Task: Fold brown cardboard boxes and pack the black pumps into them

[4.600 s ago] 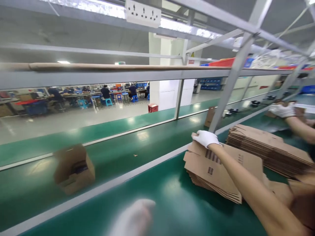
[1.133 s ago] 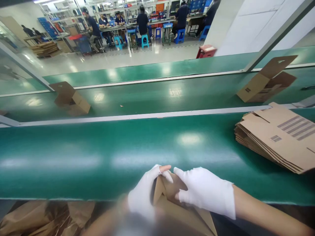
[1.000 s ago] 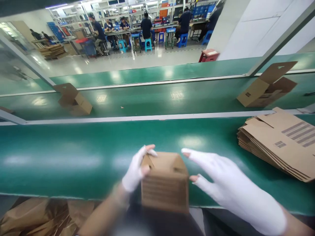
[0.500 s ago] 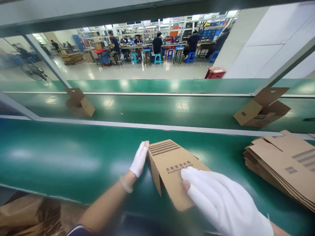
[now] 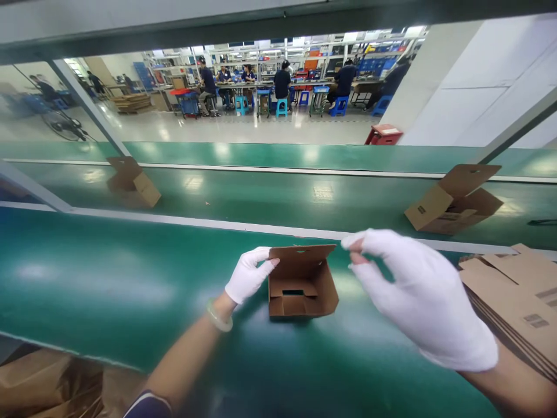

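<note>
A brown cardboard box stands on the green work surface with its open top facing me and its lid flap raised at the back. Inside, the bottom flaps show a dark slot between them. In a white glove, my left hand pinches the upper left corner of the lid flap between thumb and fingers. My right hand, also gloved in white, is apart from the box on its right. Its thumb and fingers are spread, and nothing is between them.
Flat cardboard blanks lie stacked at the right. On the belt beyond the white rail stand an opened box at right and another box at left. Brown paper lies at lower left. People sit at far benches.
The box has turned from showing its printed side to showing its open inside. My left hand now grips the lid flap; my right hand has left the cardboard and moved up.
</note>
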`<state>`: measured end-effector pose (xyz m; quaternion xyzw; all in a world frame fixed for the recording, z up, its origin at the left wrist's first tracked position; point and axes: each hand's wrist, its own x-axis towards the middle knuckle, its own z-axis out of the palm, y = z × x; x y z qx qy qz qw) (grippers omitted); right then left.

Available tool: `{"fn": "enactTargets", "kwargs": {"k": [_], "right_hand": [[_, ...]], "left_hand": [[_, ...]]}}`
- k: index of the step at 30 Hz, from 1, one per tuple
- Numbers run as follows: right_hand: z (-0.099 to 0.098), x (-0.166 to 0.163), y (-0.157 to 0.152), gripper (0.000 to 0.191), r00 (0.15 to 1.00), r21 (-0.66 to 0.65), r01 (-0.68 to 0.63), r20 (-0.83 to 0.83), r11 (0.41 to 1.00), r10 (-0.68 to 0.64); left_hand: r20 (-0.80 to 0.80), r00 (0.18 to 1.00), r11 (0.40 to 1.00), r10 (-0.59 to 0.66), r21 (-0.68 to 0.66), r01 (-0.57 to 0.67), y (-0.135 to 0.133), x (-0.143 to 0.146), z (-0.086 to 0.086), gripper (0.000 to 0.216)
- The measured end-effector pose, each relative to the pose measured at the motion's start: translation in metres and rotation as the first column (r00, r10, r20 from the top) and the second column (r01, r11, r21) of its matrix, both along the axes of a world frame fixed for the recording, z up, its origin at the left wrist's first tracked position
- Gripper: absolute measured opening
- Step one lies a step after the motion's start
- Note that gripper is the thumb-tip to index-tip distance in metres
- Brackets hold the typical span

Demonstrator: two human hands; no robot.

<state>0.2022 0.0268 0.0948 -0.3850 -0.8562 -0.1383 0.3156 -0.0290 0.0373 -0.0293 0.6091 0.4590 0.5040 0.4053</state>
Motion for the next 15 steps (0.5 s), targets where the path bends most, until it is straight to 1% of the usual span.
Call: {"fn": "enactTargets", "kwargs": {"k": [1, 2, 3, 4, 5, 6, 8, 10, 11, 13, 14, 15], "right_hand": [[-0.003, -0.004, -0.002, 0.010, 0.991, -0.076, -0.048, 0.124, 0.996, 0.057], [-0.007, -0.011, -0.003, 0.012, 0.956, -0.178, -0.068, 0.270, 0.982, 0.115], [-0.012, -0.019, -0.002, 0.016, 0.895, -0.283, -0.043, 0.415, 0.958, 0.162], [-0.019, -0.029, 0.000, 0.018, 0.822, -0.369, 0.019, 0.535, 0.929, 0.196], [-0.026, -0.040, 0.005, 0.019, 0.752, -0.436, 0.090, 0.619, 0.895, 0.226], [-0.034, -0.050, 0.012, 0.020, 0.698, -0.491, 0.149, 0.667, 0.858, 0.261], [-0.051, -0.067, 0.029, 0.020, 0.637, -0.600, 0.199, 0.680, 0.775, 0.363], [-0.070, -0.077, 0.045, 0.011, 0.612, -0.691, 0.178, 0.635, 0.700, 0.471], [-0.081, -0.080, 0.051, 0.005, 0.608, -0.719, 0.155, 0.610, 0.678, 0.508], [-0.103, -0.084, 0.060, 0.024, 0.637, -0.731, 0.095, 0.566, 0.675, 0.523], [-0.115, -0.086, 0.063, 0.032, 0.680, -0.717, 0.055, 0.536, 0.694, 0.500], [-0.125, -0.087, 0.066, 0.035, 0.737, -0.692, 0.014, 0.496, 0.722, 0.460]], "left_hand": [[-0.010, 1.000, 1.000, 0.004, -0.007, -0.004, 0.004, -0.003, -0.004, 0.024], [-0.018, 1.000, 1.000, 0.006, -0.011, -0.006, 0.008, -0.006, -0.006, 0.025], [-0.023, 1.000, 1.000, 0.001, -0.013, -0.002, 0.010, -0.008, -0.006, 0.025], [-0.028, 1.000, 1.000, -0.007, -0.008, 0.007, 0.013, -0.010, -0.004, 0.025], [-0.035, 0.999, 1.000, -0.015, 0.007, 0.015, 0.015, -0.012, 0.001, 0.026], [-0.048, 0.999, 0.999, -0.018, 0.034, 0.020, 0.018, -0.013, 0.007, 0.028], [-0.084, 0.996, 0.993, -0.037, 0.112, 0.047, 0.023, -0.015, 0.024, 0.033], [-0.139, 0.986, 0.975, -0.091, 0.187, 0.117, 0.031, -0.015, 0.041, 0.027], [-0.177, 0.976, 0.962, -0.123, 0.219, 0.161, 0.035, -0.014, 0.048, 0.021], [-0.259, 0.952, 0.934, -0.163, 0.270, 0.233, 0.041, -0.013, 0.057, 0.013], [-0.286, 0.943, 0.923, -0.170, 0.289, 0.254, 0.044, -0.012, 0.059, 0.013], [-0.304, 0.935, 0.914, -0.185, 0.296, 0.277, 0.046, -0.011, 0.060, 0.015]]}}
